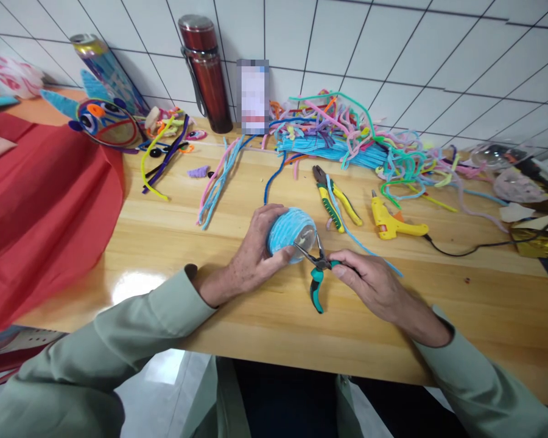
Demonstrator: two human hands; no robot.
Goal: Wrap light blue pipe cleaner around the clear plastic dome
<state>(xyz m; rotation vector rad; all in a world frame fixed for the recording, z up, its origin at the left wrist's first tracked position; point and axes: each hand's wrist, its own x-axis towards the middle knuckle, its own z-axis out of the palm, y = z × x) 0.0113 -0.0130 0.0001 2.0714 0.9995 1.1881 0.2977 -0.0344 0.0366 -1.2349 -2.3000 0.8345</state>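
My left hand point(262, 246) is wrapped round a ball point(290, 231) covered in light blue pipe cleaner, with a clear, uncovered end facing right. In my right hand point(369, 280) is one handle of a pair of needle-nose pliers point(320, 263) with teal and black grips. Their jaws are spread apart at the ball's clear end, and the other handle hangs loose toward the table. Just beyond lie yellow-and-green combination pliers point(331, 198), with a light blue pipe cleaner point(365, 246) across them.
A yellow glue gun point(395, 222) with a black cord lies to the right. Behind are heaped pipe cleaners point(333, 146), a phone point(254, 97) and a red thermos point(206, 73). On the left are a drink can point(112, 73), a decorated mask-like craft piece point(103, 121) and red cloth point(59, 213).
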